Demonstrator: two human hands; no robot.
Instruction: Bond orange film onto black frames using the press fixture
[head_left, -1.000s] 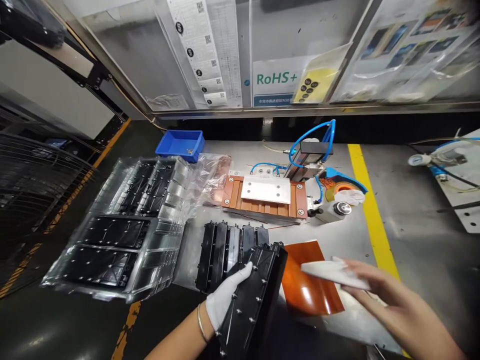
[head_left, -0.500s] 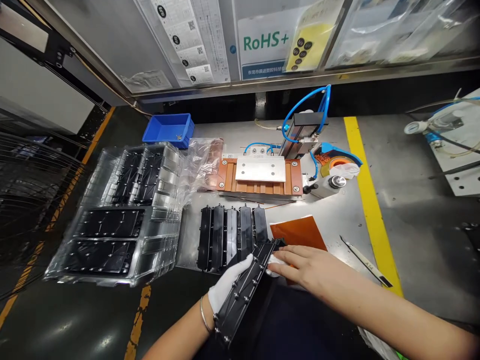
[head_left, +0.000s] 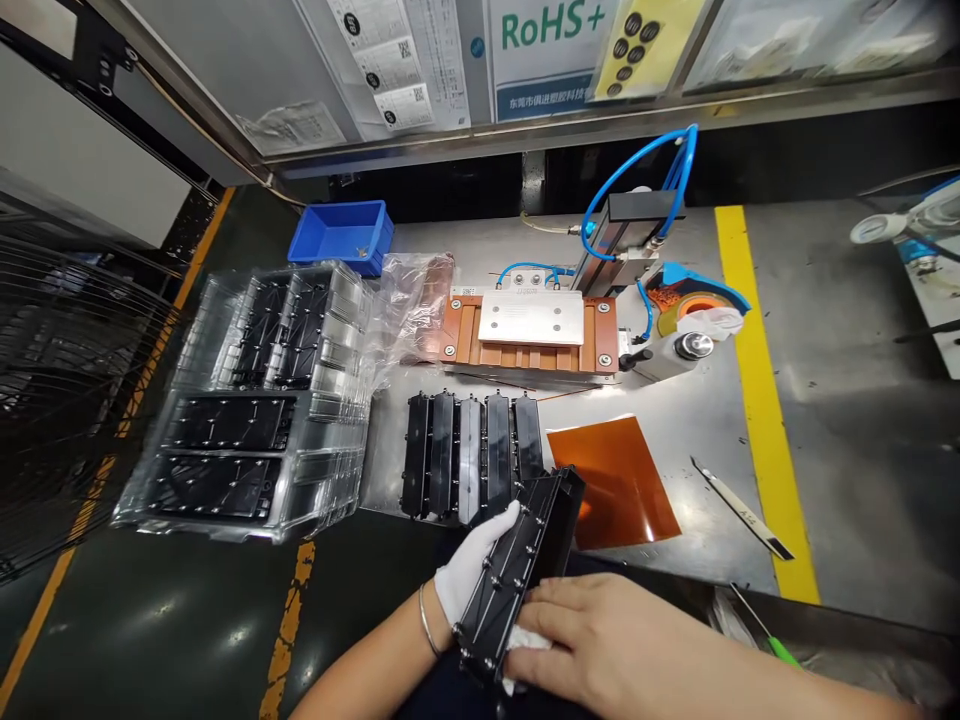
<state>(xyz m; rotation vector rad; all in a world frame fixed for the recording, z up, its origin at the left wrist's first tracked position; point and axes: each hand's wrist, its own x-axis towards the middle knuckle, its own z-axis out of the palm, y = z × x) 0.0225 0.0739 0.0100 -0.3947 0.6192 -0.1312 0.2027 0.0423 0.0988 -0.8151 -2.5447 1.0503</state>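
Note:
My left hand (head_left: 474, 562), in a white glove, is closed around a long black plastic part (head_left: 517, 575) with small posts along it, tilted over the table's front edge. Bare, my right hand (head_left: 574, 635) presses a crumpled white cloth (head_left: 527, 640) against the near end of that part; its fingers are closed on the cloth. Just beyond, several similar black parts (head_left: 442, 455) lie side by side on the metal table. An orange film sheet (head_left: 619, 485) lies to their right.
Stacked clear trays (head_left: 330, 450) with black parts stand at left, a blue bin (head_left: 337, 240) behind them. A fixture with a white block (head_left: 531, 318) and blue hoses stands at the back. A craft knife (head_left: 739, 508) lies by the yellow tape (head_left: 772, 400); a green-handled tool (head_left: 780, 648) is nearer.
My right hand has slid with the cloth from the far end of the black part to its near end. The part has turned to show its side. The view has shifted slightly.

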